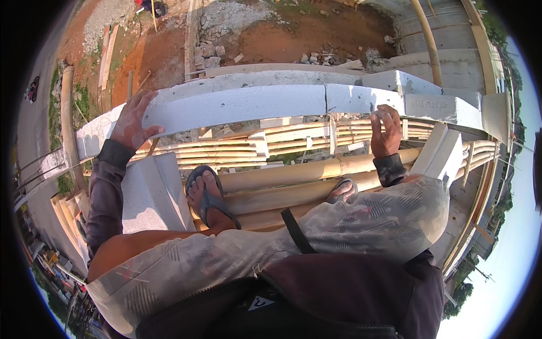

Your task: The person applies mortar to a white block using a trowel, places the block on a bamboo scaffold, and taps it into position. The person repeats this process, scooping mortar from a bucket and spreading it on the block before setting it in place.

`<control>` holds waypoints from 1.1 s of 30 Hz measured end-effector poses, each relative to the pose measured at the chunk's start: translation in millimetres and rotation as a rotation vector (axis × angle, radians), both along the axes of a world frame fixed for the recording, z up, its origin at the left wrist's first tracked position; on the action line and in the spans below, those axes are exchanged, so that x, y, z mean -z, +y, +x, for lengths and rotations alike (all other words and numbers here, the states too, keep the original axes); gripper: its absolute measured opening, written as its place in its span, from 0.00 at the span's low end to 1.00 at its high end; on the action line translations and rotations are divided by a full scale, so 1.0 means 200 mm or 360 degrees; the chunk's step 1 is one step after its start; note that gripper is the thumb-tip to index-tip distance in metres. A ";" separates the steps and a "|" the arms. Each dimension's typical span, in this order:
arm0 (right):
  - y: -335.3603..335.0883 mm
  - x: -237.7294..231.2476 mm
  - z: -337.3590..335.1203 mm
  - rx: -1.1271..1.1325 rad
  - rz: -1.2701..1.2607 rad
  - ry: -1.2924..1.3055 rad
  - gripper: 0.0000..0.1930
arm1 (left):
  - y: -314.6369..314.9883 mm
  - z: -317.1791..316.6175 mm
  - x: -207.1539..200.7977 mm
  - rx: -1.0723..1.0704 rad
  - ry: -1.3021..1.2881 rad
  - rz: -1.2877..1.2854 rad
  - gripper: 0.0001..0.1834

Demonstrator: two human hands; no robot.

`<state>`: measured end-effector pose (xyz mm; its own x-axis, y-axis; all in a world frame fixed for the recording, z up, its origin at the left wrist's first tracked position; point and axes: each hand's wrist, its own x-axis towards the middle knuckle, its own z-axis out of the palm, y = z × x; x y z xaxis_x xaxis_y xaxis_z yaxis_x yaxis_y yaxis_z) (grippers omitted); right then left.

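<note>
A long white lightweight concrete block (237, 103) lies along the top of a wall in front of me. My left hand (135, 121) is closed over its left end, fingers on top and thumb along the near side. A narrow seam parts it from a second white block (355, 99) on the right. At that block's near edge is my right hand (387, 133), its fingers curled in toward the thumb. Whatever is between those fingertips, if anything, is too small to make out.
My sandalled feet stand on thick bamboo poles (271, 195). White blocks are stacked at my left (149, 192) and right (437, 152). Thinner bamboo (214, 153) runs below the wall. An upright pole (427, 42) rises beyond it, above reddish ground (316, 31) with rubble far below.
</note>
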<state>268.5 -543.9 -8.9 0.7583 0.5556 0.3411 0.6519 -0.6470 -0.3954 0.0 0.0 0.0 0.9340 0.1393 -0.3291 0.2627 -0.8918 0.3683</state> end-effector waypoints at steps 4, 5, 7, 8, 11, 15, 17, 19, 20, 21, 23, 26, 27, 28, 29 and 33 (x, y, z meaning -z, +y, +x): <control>-0.34 -0.11 -0.01 0.0490 -0.0032 -0.0249 0.05 | -0.18 0.13 -0.06 0.0261 -0.0035 0.0139 0.56; -0.48 -0.17 -0.02 0.0644 -0.0140 -0.0332 0.05 | -0.24 0.16 -0.05 0.0317 -0.0083 0.0136 0.57; -0.78 -0.26 0.01 0.0958 -0.0102 -0.0522 0.05 | -0.34 0.21 -0.03 0.0291 0.0013 0.0189 0.62; -0.96 -0.31 0.02 0.1120 -0.0211 -0.0576 0.07 | -0.36 0.24 -0.03 0.0304 0.0029 0.0199 0.62; -1.48 -0.35 0.01 0.1717 -0.0480 -0.0716 0.14 | -0.42 0.29 -0.01 0.0361 0.0040 0.0167 0.65; -2.05 -0.21 -0.01 0.2580 -0.0807 0.0060 0.33 | -0.47 0.29 0.05 0.0348 0.0110 0.0173 0.66; -2.26 -0.09 -0.01 0.2471 -0.0870 0.0506 0.37 | -0.50 0.29 0.09 0.0325 0.0111 0.0268 0.66; -2.37 0.04 -0.06 0.2370 -0.0889 0.0364 0.32 | -0.51 0.29 0.10 0.0307 0.0078 0.0317 0.65; -2.40 0.08 -0.07 0.2416 -0.0879 0.0344 0.29 | -0.51 0.28 0.11 0.0351 0.0021 0.0327 0.64; -2.42 0.10 -0.11 0.2504 -0.0915 0.0245 0.28 | -0.51 0.29 0.11 0.0358 0.0022 0.0328 0.64; -2.41 0.05 -0.09 0.2319 -0.1009 0.0334 0.25 | -0.50 0.28 0.11 0.0357 0.0039 0.0356 0.63; -2.21 -0.08 -0.14 0.2340 -0.0901 0.0300 0.27 | -0.51 0.29 0.11 0.0357 0.0063 0.0402 0.62; -2.11 -0.15 -0.21 0.2147 -0.0653 0.0366 0.28 | -0.51 0.29 0.11 0.0345 0.0080 0.0403 0.62; -1.98 -0.18 -0.28 0.1985 -0.0500 0.0152 0.24 | -0.51 0.29 0.11 0.0321 0.0081 0.0394 0.62; -1.86 -0.25 -0.33 0.1885 -0.0088 0.0559 0.21 | -0.51 0.29 0.12 0.0327 0.0060 0.0401 0.62; -1.20 -0.26 -0.39 0.1427 0.0525 0.0917 0.22 | -0.51 0.29 0.13 0.0342 0.0043 0.0411 0.61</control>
